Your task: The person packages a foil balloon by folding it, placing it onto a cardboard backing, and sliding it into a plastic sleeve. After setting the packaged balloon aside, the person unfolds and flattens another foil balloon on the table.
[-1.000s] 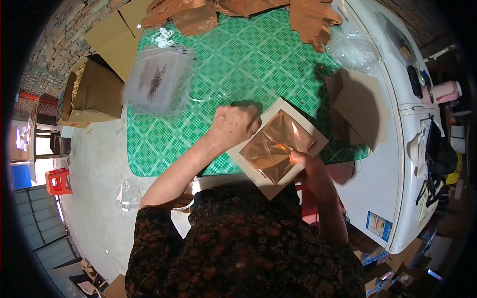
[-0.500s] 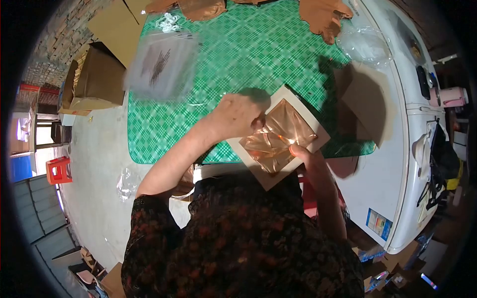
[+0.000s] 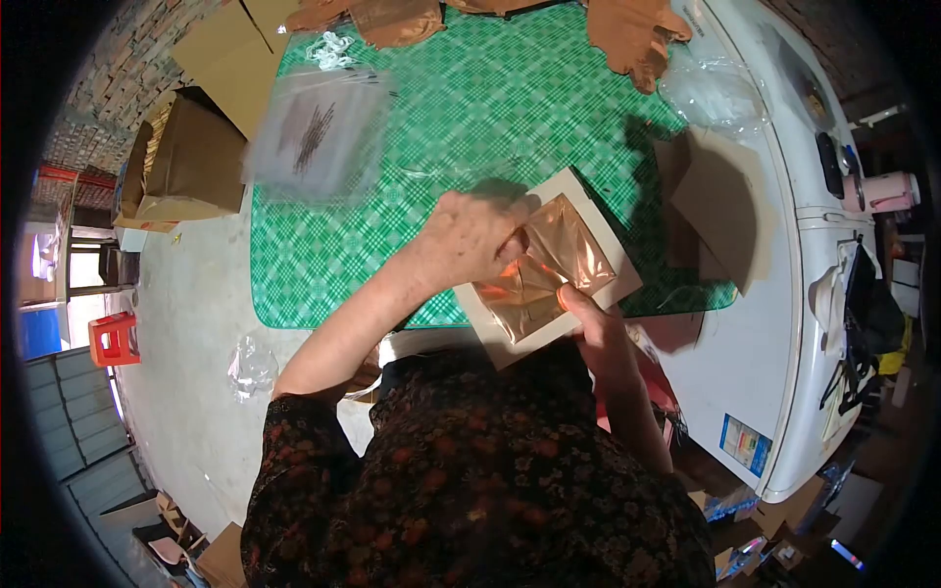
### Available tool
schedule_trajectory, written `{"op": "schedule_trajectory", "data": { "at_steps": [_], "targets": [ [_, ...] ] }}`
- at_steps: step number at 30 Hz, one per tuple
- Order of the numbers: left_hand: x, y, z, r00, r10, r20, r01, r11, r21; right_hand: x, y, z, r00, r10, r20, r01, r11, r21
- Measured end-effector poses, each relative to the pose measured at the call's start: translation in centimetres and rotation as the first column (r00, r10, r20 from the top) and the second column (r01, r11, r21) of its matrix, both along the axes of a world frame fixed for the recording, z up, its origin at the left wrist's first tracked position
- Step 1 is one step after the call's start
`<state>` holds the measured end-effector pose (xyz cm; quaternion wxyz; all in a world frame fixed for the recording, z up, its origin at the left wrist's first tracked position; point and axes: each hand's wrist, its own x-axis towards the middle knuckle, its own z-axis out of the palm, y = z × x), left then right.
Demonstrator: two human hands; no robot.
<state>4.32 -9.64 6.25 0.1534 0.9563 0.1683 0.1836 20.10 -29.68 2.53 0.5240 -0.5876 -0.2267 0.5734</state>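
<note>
A square cream card [image 3: 619, 286] is held at a slant over the table's near edge. On it lies a smaller shiny copper-coloured sheet [image 3: 561, 240], creased, with bright highlights. My right hand [image 3: 596, 321] grips the card's lower right side, its thumb pressed on the face of the copper sheet and its fingers hidden beneath. Over the left part of the sheet, my left hand [image 3: 470, 240] is closed, its fingers curled and bunched against the surface. Whatever those fingers pinch is too hidden to make out.
A green checked cloth [image 3: 490, 98] covers the table. Clear plastic bags [image 3: 319, 132] lie at its left, crumpled brown pieces [image 3: 637, 39] along the back. Cream sheets [image 3: 723, 201] and a clear plastic bag [image 3: 714, 93] sit right, beside a white fridge [image 3: 784, 431]. A cardboard box [image 3: 191, 157] stands left.
The card has shifted slightly left, carried by my right hand. The copper sheet looks flatter, with fewer folds in its middle. My left hand stays closed at nearly the same spot.
</note>
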Motion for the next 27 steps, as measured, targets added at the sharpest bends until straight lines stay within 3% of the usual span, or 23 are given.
{"op": "schedule_trajectory", "data": {
  "at_steps": [4,7,8,12,15,16,21,27],
  "targets": [
    [0.2,-0.5,-0.3,0.998,-0.018,0.056,0.018,1.000,-0.008,-1.8,1.1,-0.2,0.992,-0.123,0.029,0.114,0.970,0.216],
    [0.0,-1.8,0.8,0.997,-0.071,-0.014,0.071,0.996,0.053,-3.0,1.4,1.0,0.987,-0.160,-0.022,0.161,0.959,0.232],
    [0.0,-2.1,1.2,0.993,-0.104,-0.048,0.108,0.991,0.077,-2.3,0.9,-0.6,0.989,-0.138,0.046,0.124,0.965,0.230],
    [-0.3,-1.2,1.5,0.996,-0.034,0.085,0.039,0.998,-0.054,-1.8,0.9,0.1,0.998,-0.052,0.033,0.044,0.977,0.207],
    [-0.9,0.8,0.3,0.972,0.124,0.201,-0.117,0.992,-0.045,-2.5,1.0,0.1,0.981,-0.162,-0.108,0.181,0.964,0.197],
    [-1.1,1.6,-0.1,0.955,0.264,0.135,-0.262,0.964,-0.036,-2.4,0.8,-0.1,0.987,-0.154,-0.040,0.159,0.967,0.198],
    [-2.7,3.7,-3.4,0.938,0.307,0.163,-0.307,0.951,-0.021,-2.0,0.7,0.0,0.963,-0.115,0.243,0.054,0.969,0.242],
    [-3.0,4.5,-5.4,0.935,0.320,0.150,-0.326,0.945,0.016,-1.8,0.3,-1.6,0.977,-0.115,0.178,0.081,0.979,0.187]
  ]
}}
